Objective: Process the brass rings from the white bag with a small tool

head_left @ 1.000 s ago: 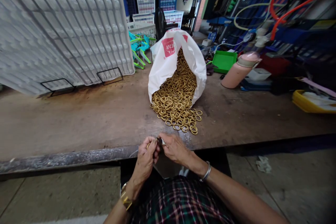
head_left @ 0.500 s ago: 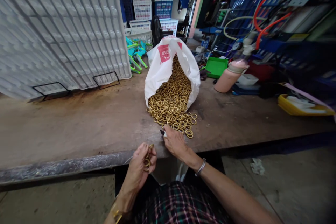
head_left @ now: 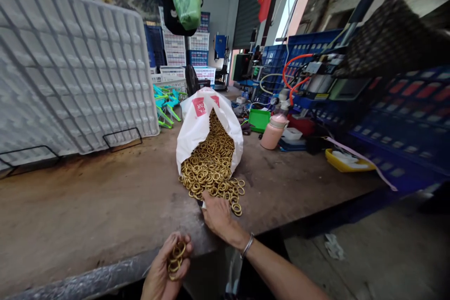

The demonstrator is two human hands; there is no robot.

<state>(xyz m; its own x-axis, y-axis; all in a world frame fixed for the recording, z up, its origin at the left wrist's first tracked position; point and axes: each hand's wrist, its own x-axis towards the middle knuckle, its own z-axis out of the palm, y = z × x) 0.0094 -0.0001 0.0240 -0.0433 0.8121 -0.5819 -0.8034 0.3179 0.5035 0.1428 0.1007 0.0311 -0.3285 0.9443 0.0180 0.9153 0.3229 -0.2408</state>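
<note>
Several brass-coloured rings [head_left: 176, 257] lie in my left hand [head_left: 167, 262], its fingers curled around them just off the table's front edge. My right hand [head_left: 218, 215] reaches over the table to the near edge of a large pile of the same rings [head_left: 211, 159]. Its fingers are bent, and a small dark and white object [head_left: 201, 204] shows at its thumb side; what the fingertips hold is partly hidden. The pile spills out of a white plastic bag [head_left: 191, 133] with red print that lies open toward me.
Stacked white ribbed trays [head_left: 80, 70] stand on the left of the brown table [head_left: 105, 211], beside black wire stands. Behind the bag are turquoise and green items [head_left: 167, 105]. A green tray [head_left: 259, 120], pink bottle [head_left: 274, 132] and yellow tray [head_left: 348, 161] are on the right.
The view has tilted up and shifted, so the bag and both hands appear lower and further left. More rings show in my left hand, which is turned more open. My right hand stays at the pile's near edge.
</note>
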